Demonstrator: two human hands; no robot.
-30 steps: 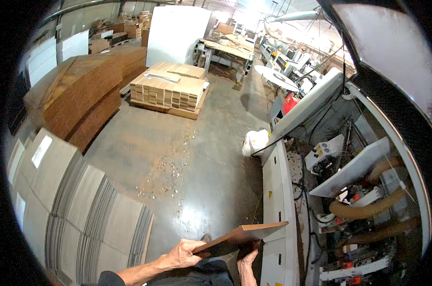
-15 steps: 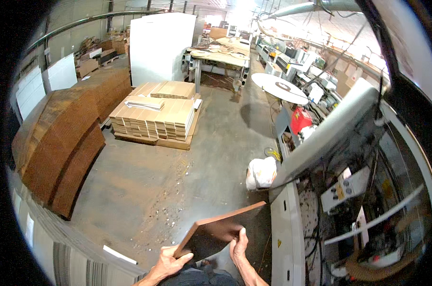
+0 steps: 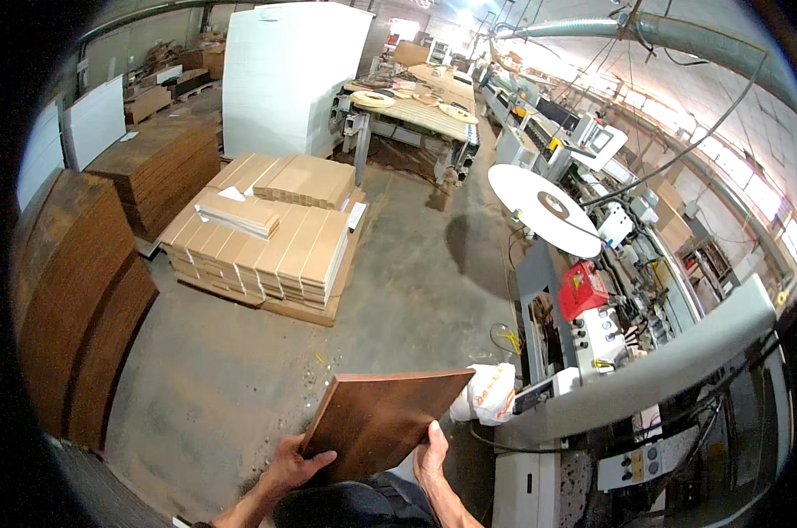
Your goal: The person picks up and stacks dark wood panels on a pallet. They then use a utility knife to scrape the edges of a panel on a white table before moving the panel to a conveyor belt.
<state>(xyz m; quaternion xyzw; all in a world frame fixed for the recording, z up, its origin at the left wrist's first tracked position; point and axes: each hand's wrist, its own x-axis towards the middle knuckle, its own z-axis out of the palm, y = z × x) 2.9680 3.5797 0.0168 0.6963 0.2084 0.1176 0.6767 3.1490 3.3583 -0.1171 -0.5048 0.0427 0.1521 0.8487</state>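
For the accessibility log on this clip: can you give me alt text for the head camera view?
A person's left hand and right hand hold a dark brown wooden panel by its near edge, tilted, above a concrete workshop floor. A long woodworking machine runs along the right; a pallet of pale boards and dark brown panel stacks stand to the left.

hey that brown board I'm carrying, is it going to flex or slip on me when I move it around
The brown board probably stays stiff: it shows straight edges and no sag though gripped only at its near edge by the left hand and right hand. Its face looks smooth, so it might slide in a loose grip. Being thin and flat, it seems manageable in weight.
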